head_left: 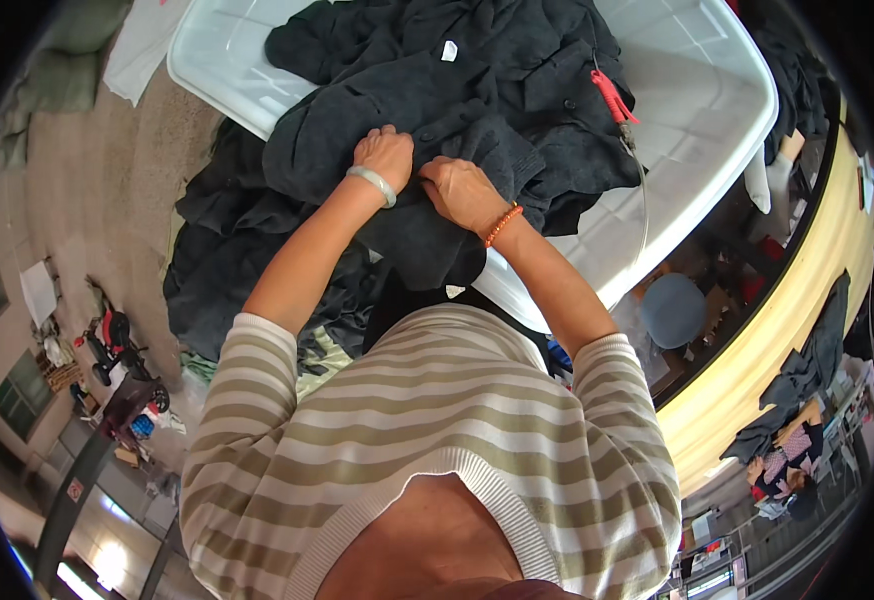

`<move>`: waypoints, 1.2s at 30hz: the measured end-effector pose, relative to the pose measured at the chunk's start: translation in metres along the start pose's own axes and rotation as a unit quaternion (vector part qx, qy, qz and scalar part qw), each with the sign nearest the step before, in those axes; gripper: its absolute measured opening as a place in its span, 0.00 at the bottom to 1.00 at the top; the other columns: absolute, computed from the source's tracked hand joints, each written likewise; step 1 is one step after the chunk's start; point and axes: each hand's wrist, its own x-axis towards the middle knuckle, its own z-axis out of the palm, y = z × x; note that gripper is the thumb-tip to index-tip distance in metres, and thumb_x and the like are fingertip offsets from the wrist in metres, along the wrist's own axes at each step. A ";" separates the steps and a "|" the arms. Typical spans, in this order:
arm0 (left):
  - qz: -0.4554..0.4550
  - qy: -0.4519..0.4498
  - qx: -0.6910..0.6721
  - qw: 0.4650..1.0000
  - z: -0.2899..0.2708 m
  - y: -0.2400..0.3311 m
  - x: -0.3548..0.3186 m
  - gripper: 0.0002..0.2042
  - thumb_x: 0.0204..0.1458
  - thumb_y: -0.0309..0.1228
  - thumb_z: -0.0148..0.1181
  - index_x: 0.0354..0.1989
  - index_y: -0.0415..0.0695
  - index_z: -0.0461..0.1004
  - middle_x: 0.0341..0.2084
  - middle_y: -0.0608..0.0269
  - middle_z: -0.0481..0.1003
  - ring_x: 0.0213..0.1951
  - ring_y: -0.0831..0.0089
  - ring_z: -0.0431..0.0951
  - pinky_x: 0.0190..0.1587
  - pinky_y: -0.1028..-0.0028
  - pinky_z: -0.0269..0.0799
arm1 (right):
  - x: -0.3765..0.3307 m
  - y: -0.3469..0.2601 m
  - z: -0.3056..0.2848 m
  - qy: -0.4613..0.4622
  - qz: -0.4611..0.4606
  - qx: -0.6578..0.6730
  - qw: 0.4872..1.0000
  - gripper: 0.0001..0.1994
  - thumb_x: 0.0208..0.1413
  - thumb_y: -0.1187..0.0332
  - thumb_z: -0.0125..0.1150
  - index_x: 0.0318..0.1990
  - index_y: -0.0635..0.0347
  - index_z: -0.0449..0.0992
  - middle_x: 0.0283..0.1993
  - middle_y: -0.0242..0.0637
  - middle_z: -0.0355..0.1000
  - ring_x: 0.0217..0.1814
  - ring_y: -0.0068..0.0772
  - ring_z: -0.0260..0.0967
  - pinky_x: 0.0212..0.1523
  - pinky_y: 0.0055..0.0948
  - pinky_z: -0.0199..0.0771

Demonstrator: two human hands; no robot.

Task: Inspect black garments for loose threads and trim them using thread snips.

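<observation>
My left hand (385, 154), with a pale bangle on the wrist, grips a fold of a dark grey garment (427, 100) lying over the rim of a large white plastic tub (717, 90). My right hand (462, 190), wearing an orange bead bracelet, pinches the same dark cloth just beside the left. The two hands are almost touching. A small white label (449, 50) shows on the cloth further up. Red-handled scissors or a clipper (613, 98) lie on the garments at the right, with a thin cord trailing down.
More dark garments (227, 270) hang in a pile over the tub's left side down to the floor. A yellow table edge (807, 290) curves along the right, with a blue stool (674, 308) beneath. A pale cloth (142, 45) lies top left.
</observation>
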 end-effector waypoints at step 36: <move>0.026 0.003 -0.352 0.936 -0.015 0.003 -0.066 0.16 0.48 0.19 0.60 0.47 0.35 0.74 0.39 0.54 0.77 0.41 0.68 0.78 0.45 0.73 0.72 | -0.011 -0.014 -0.007 0.020 -0.010 0.019 1.000 0.11 0.46 0.72 0.59 0.37 0.69 0.73 0.34 0.52 0.73 0.39 0.52 0.72 0.42 0.41 0.73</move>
